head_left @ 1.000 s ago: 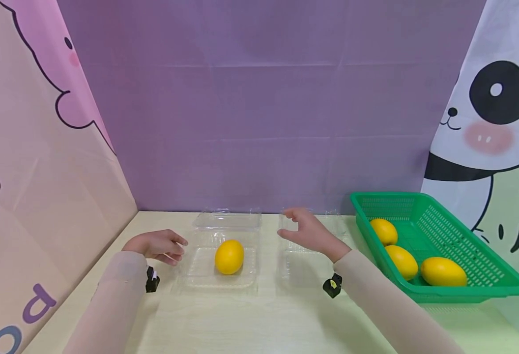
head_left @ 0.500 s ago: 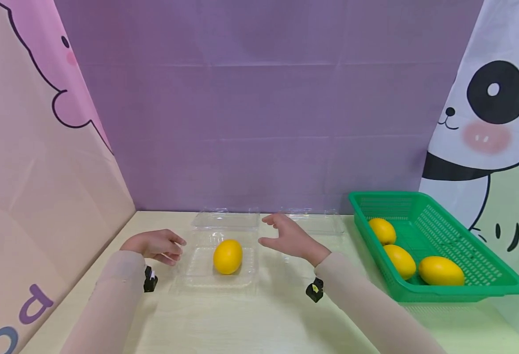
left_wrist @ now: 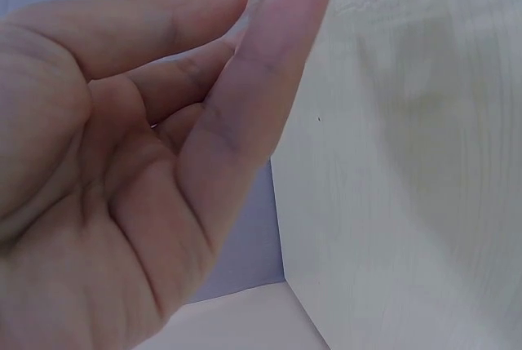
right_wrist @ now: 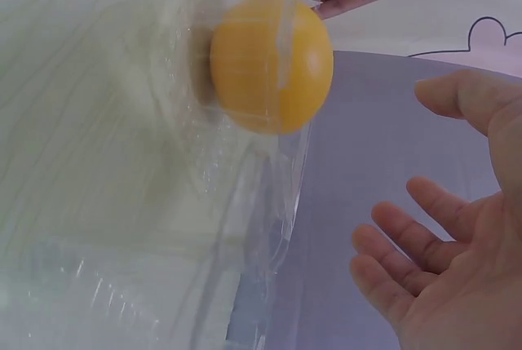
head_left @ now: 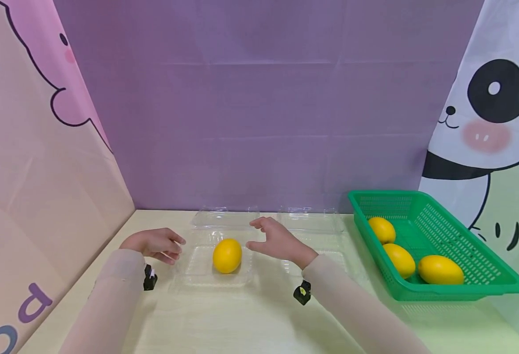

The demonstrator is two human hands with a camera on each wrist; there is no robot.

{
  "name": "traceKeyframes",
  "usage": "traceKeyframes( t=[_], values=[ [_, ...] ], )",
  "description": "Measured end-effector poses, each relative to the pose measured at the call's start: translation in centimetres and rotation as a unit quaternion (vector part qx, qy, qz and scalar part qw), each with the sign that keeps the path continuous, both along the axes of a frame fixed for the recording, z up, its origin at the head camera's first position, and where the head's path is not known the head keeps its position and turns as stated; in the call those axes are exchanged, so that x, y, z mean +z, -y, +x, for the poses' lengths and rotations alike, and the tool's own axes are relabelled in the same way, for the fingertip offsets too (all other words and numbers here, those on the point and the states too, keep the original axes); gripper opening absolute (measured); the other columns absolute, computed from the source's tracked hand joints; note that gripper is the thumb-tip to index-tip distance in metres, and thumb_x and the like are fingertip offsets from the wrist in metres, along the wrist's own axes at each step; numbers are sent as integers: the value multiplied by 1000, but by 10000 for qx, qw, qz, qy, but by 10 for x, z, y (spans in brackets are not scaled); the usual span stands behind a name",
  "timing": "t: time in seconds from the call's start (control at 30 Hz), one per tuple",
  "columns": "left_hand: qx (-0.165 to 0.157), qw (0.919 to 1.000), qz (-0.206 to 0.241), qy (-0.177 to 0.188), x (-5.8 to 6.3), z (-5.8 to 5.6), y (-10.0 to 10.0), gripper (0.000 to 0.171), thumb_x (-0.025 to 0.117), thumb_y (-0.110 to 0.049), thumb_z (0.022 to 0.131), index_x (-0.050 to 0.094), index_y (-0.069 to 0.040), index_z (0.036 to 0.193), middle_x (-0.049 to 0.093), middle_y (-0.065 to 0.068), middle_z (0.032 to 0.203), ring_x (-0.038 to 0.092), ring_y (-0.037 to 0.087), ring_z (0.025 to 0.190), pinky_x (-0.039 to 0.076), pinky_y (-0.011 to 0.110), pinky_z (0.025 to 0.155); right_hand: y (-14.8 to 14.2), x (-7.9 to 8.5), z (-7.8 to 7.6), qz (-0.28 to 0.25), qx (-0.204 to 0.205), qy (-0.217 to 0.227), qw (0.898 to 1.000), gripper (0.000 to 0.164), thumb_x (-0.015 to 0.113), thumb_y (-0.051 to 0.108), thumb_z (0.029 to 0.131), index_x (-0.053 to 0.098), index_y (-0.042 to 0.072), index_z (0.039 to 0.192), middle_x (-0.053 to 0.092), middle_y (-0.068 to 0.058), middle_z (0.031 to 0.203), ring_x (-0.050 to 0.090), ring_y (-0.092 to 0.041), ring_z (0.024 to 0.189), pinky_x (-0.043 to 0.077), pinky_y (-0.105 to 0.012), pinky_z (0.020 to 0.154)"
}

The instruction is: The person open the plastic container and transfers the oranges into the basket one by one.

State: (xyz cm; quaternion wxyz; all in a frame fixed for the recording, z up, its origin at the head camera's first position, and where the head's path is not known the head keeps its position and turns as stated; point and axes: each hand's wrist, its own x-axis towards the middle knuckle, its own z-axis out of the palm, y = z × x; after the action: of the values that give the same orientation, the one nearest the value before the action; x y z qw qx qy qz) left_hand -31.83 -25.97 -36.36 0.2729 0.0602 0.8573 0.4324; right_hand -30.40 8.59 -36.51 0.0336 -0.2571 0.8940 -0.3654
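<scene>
A yellow lemon [head_left: 227, 256] sits in the left clear plastic clamshell box [head_left: 188, 281], whose lid [head_left: 226, 219] is folded back behind it. My left hand [head_left: 155, 244] hangs beside the box's left edge, fingers loosely curled. In the left wrist view, its thumb and fingers [left_wrist: 281, 56] are close together near clear plastic. To the right of the lemon, my right hand [head_left: 278, 240] hovers over the box's right side, thumb and fingers spread apart. The right wrist view shows that hand [right_wrist: 440, 228] holding nothing, apart from the lemon [right_wrist: 273, 64].
A second clear plastic box [head_left: 336, 255], its lid [head_left: 310, 221] folded back, lies right of the first, partly hidden by my right arm. A green basket [head_left: 458, 290] with several lemons [head_left: 441, 270] stands at the right. A purple cloth [head_left: 242, 123] hangs behind the table.
My right hand has moved left and slightly down, from above the right box to beside the lemon. My left hand and the lemon have stayed in place.
</scene>
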Motion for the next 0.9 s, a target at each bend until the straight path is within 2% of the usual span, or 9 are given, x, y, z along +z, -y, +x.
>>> traceKeyframes(
  t=[0.17, 0.37, 0.67, 0.9],
  values=[
    [35, 10000, -15, 33, -1, 0, 1, 52, 55, -1, 99, 35, 19, 143, 59, 21, 109, 60, 23, 93, 59, 35, 83, 9, -2, 2, -13, 12, 150, 9999, 57, 73, 31, 92, 53, 8, 140, 53, -10, 139, 51, -32, 125, 48, -45, 102],
    [78, 10000, -45, 24, 0, -1, 0, 52, 56, -1, 99, 36, 19, 142, 60, 20, 108, 61, 23, 93, 59, 35, 83, 16, -7, 2, -65, 104, 129, 9998, 59, 73, 31, 91, 53, 5, 140, 54, -11, 137, 51, -34, 125, 46, -45, 104],
    [-17, 10000, -46, -12, 1, -1, 0, 52, 55, -1, 99, 35, 20, 142, 60, 21, 110, 61, 24, 95, 58, 36, 84, 27, -15, 0, -134, 199, 203, 9995, 59, 74, 28, 91, 52, 2, 139, 52, -19, 138, 51, -36, 126, 44, -46, 105],
    [17, 10000, -57, -11, 1, -1, 0, 51, 56, -1, 99, 36, 19, 142, 59, 22, 111, 61, 24, 95, 59, 36, 84, 39, -22, -1, -50, 83, 266, 9996, 63, 74, 31, 90, 51, 2, 141, 52, -18, 138, 51, -35, 125, 44, -45, 106]
  ],
)
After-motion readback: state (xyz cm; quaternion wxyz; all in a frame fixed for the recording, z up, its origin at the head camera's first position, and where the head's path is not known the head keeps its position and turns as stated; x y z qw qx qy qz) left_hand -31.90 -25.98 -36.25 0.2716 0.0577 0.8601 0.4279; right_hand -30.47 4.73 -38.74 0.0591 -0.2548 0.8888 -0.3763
